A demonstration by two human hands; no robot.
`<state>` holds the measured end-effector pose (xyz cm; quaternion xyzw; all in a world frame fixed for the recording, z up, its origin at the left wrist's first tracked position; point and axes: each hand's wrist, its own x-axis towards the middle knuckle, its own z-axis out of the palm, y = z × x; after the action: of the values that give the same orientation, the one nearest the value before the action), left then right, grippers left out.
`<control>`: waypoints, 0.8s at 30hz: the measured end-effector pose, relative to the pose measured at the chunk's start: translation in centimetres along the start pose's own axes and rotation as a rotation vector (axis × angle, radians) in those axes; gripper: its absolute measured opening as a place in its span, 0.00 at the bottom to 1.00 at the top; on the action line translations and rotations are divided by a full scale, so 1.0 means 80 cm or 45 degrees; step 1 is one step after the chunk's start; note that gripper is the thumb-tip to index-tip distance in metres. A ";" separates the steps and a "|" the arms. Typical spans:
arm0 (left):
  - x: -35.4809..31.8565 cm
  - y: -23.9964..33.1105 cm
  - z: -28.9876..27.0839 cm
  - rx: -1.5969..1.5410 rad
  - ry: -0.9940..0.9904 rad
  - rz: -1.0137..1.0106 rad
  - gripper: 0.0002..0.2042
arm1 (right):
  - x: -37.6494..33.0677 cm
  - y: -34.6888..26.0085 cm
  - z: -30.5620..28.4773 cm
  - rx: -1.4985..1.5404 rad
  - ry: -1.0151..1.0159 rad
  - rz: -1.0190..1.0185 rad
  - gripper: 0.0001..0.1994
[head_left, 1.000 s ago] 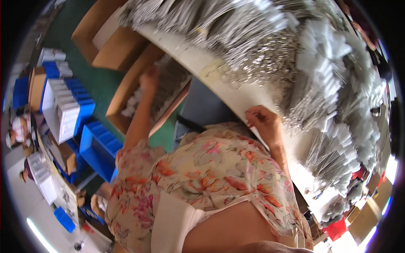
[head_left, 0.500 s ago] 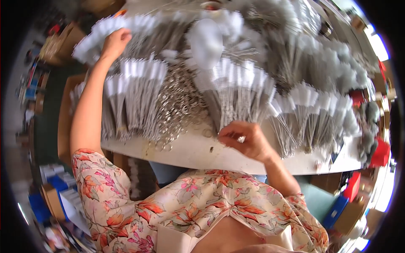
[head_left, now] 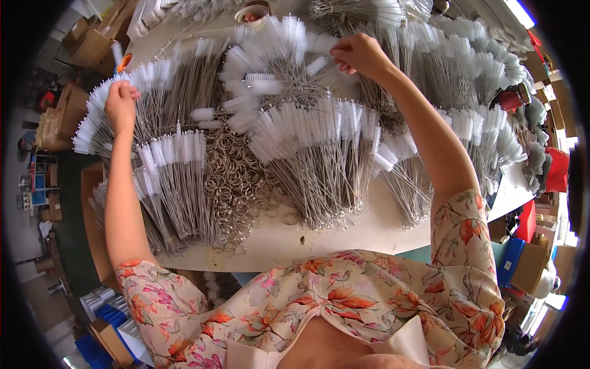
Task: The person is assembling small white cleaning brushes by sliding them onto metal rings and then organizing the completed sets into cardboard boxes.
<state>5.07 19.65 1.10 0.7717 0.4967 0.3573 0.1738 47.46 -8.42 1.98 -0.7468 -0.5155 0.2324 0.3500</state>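
My left hand is raised at the far left, fingers closed, over a fan of white-bristled wire brushes. Whatever its fingers hold is hidden. My right hand reaches to the back middle with curled, closed fingers. A pale, slightly blurred brush head lies by its fingertips; I cannot tell if they grip it. Beneath that hand spreads a loose heap of brushes. Nearer me, a large brush bundle points its looped wire ends my way. Many metal rings are piled left of it.
More brush bundles stand at the left front, others at the right. An orange handle shows beyond my left hand. A round tub sits at the back. Cardboard boxes flank the white table.
My right hand has gone from the table's front edge to the heap at the back middle. My left hand has moved left and nearer me. The view has shifted.
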 end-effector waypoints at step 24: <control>-0.047 0.118 -0.025 -1.107 -0.005 -0.216 0.14 | 0.024 -0.021 -0.099 0.982 0.824 -0.597 0.06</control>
<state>8.75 11.87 6.92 0.5839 0.3615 0.5161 0.5119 52.75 -8.47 8.42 -0.4631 -0.4119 0.0787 0.7808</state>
